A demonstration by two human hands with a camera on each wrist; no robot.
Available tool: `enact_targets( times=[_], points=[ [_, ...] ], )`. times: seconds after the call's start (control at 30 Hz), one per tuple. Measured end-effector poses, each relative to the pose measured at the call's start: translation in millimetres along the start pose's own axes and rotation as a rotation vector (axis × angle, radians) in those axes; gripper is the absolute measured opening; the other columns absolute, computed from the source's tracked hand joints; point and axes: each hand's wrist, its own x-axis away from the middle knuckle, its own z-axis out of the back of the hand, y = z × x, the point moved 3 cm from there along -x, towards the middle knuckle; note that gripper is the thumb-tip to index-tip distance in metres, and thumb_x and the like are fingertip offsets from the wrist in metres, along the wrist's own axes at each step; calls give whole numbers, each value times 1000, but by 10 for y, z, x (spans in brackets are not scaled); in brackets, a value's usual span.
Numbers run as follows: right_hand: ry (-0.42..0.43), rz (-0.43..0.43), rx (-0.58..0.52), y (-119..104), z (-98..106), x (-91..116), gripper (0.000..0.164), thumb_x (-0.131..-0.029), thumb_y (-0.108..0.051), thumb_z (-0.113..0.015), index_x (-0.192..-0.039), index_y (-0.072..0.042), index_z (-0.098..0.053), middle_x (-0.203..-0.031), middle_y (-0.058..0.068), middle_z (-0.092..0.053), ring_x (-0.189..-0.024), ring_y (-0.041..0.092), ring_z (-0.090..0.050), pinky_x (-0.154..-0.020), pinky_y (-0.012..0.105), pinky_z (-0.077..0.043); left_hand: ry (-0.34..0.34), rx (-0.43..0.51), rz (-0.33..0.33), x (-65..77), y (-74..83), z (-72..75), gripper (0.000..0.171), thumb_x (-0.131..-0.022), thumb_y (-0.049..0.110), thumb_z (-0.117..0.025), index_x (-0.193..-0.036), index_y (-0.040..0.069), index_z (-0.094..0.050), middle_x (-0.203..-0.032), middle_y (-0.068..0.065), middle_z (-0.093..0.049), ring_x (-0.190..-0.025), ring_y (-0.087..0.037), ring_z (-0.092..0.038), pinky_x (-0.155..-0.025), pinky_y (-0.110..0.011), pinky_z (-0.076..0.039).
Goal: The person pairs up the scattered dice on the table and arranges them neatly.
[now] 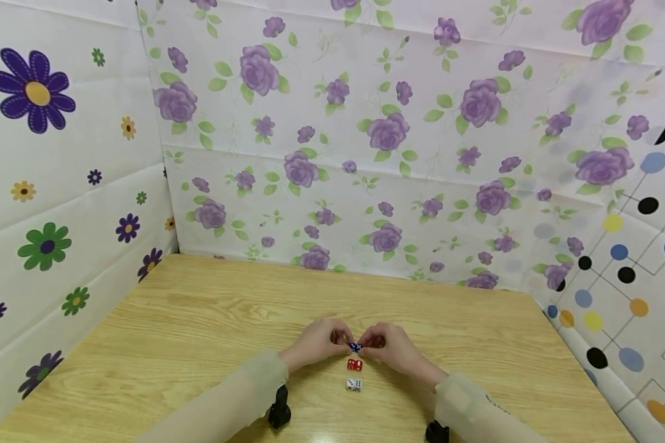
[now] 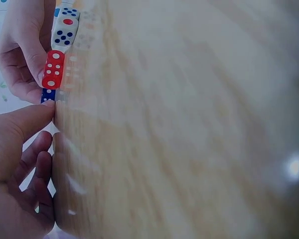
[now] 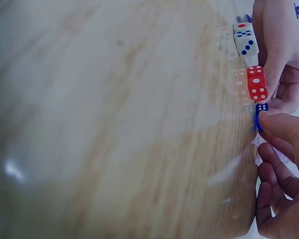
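Two dark blue dice (image 1: 355, 347) sit side by side on the table, with a hand at either end of the pair. My left hand (image 1: 324, 339) pinches the left blue die, thumb and forefinger at its side. From the other side my right hand (image 1: 390, 348) pinches the right one. Nearer to me lies a pair of red dice (image 1: 354, 365) with white pips, and closer still a pair of white dice (image 1: 353, 384). In the right wrist view the right thumb partly covers a blue die (image 3: 261, 107). The three pairs form a column.
The wood-grain table (image 1: 221, 307) meets a rose-patterned cloth wall (image 1: 332, 184) at the back. Flower-print cloth (image 1: 83, 246) stands on the left, dotted cloth (image 1: 615, 314) on the right. Black wrist mounts (image 1: 279, 409) hang under both forearms.
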Motion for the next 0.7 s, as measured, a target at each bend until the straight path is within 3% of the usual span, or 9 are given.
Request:
enact_targets(
  times=[0.4, 0.7],
  points=[
    [2, -4, 5, -12, 1, -4, 7, -88, -19, -75, -95, -19, -75, -89, -4, -68, -74, 5, -57, -64, 20, -48, 1, 6, 11, 13, 1, 17, 11, -85, 19, -78, -94, 15, -73, -76, 4, -63, -65, -2, -51, -64, -21, -42],
    [-51, 32, -48, -5, 12, 4, 19, -91, -23, -73, -105, -10, -72, -93, 1, -70, -77, 5, -61, -67, 20, -51, -124, 114, -2, 23, 1, 139, 41, -91, 17, -72, -128, 7, -58, -86, -1, -64, -73, -9, -59, -65, -22, -49]
  ],
)
